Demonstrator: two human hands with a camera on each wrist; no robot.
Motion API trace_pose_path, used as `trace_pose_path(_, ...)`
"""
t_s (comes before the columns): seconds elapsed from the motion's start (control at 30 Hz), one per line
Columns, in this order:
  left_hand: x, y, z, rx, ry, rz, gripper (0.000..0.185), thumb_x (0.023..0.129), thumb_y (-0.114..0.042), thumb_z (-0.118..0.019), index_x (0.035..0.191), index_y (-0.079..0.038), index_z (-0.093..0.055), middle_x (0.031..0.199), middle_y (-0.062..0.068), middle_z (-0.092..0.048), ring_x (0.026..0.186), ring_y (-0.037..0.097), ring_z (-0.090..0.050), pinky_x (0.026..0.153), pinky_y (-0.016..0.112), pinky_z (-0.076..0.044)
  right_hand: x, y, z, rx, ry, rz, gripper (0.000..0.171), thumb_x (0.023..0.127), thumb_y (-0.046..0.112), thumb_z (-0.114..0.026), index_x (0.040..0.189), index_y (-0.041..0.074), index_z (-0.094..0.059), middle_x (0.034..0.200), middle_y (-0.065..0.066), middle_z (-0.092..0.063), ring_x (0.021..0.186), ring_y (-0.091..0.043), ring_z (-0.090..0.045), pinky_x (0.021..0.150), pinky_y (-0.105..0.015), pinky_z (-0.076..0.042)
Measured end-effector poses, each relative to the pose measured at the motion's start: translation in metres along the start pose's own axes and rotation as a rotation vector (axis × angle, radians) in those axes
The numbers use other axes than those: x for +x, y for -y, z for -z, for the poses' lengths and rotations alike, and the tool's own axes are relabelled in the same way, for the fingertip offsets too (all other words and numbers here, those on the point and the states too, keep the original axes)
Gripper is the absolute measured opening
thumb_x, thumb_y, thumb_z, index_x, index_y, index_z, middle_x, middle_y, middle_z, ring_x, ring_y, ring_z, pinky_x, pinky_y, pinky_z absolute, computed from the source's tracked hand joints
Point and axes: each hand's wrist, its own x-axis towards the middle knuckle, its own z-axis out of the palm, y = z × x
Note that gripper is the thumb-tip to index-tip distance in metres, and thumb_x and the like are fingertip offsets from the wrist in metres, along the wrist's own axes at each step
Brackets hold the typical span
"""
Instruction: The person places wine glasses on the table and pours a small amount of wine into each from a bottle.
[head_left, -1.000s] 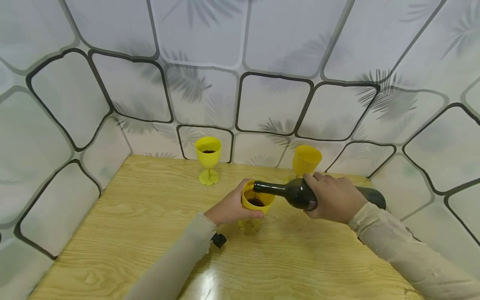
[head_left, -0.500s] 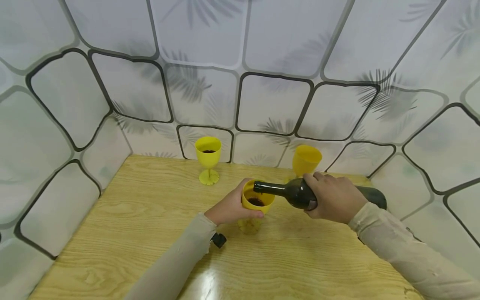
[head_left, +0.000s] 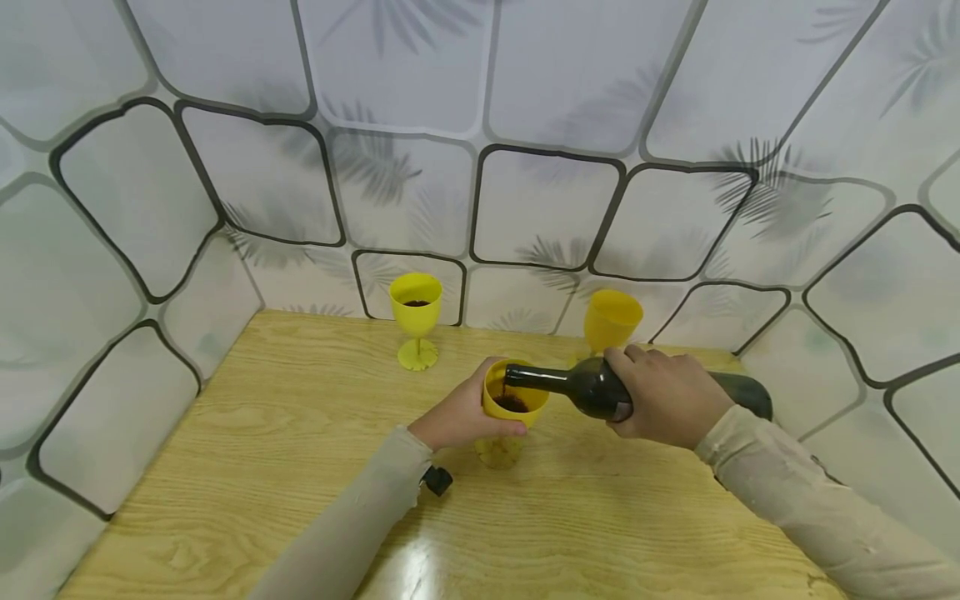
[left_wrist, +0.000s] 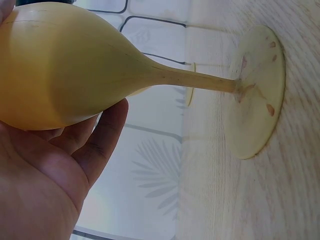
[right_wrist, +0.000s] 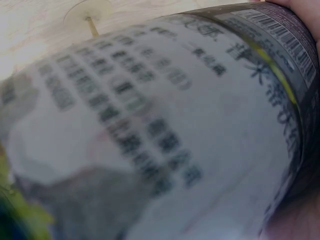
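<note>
In the head view, my left hand [head_left: 461,417] grips a yellow goblet [head_left: 535,400] round its bowl, its foot on or just over the table. In the left wrist view the goblet's bowl [left_wrist: 70,65], stem and round foot [left_wrist: 255,95] show. My right hand [head_left: 671,398] holds a dark wine bottle [head_left: 596,389], tilted nearly level, with its mouth over the goblet's rim. A thin dark stream falls from the mouth into dark liquid [head_left: 512,404] in the bowl. Filling the right wrist view is the bottle's printed label [right_wrist: 160,115], blurred in part.
A second yellow goblet [head_left: 417,312] with dark liquid in it stands at the back left of the wooden table [head_left: 300,433]. Another goblet [head_left: 612,321] stands behind the bottle, its lower part hidden. A patterned wall [head_left: 547,208] closes off the back and sides.
Both hands, the goblet and the bottle stay almost in place. The dark stream from the bottle's mouth shows more plainly now than half a second ago.
</note>
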Motion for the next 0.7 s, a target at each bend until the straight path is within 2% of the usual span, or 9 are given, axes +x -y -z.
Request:
trace_pose_path(0.2,-0.0002,0.0004,-0.0002,-0.001,-0.002,0.001,0.088,0.083,-0.029,-0.090,0.150,-0.031,-0.033,0.132,0.001,-0.060,0.119,0.020,-0.061,0.103,0.040,-0.050,-0.0011,-0.0002,0.0016,0.000,0.007,-0.005,0.066,0.064,0.041,-0.092,0.110,0.010,-0.056,0.085,-0.005,-0.062,0.064,-0.019,-0.060,0.051,-0.039,-0.053)
trace_pose_path(0.7,0.0011,0.0025,-0.0004,0.023,-0.009,0.005,0.092,0.083,-0.031,-0.090,0.153,-0.027,-0.031,0.131,0.001,-0.060,0.117,0.020,-0.061,0.101,0.042,-0.050,-0.0036,-0.0016,0.0007,-0.007,0.005,-0.008,0.067,0.064,0.043,-0.092,0.110,0.010,-0.056,0.085,-0.005,-0.062,0.064,-0.019,-0.060,0.050,-0.039,-0.052)
